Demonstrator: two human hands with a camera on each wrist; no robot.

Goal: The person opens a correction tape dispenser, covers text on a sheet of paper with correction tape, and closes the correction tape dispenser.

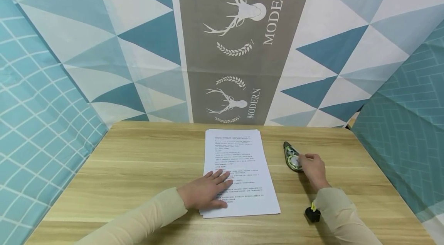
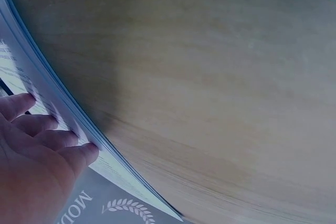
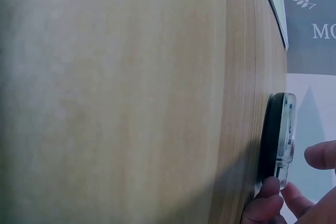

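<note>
A stack of printed paper sheets lies on the wooden table. My left hand rests palm down on its lower left part, fingers spread and straight; in the left wrist view the fingertips touch the top sheet near the stack's edge. To the right of the paper, a green and black correction tape dispenser with a clear cover lies flat. At its near right end is my right hand, fingers curled. Seen from the right wrist, the dispenser has fingertips on either side of its end, while one finger stays apart.
A small black block with a yellow piece is beside the right sleeve cuff. Behind the wooden table hangs a patterned cloth with deer heads and triangles. Blue cloths hang at both sides.
</note>
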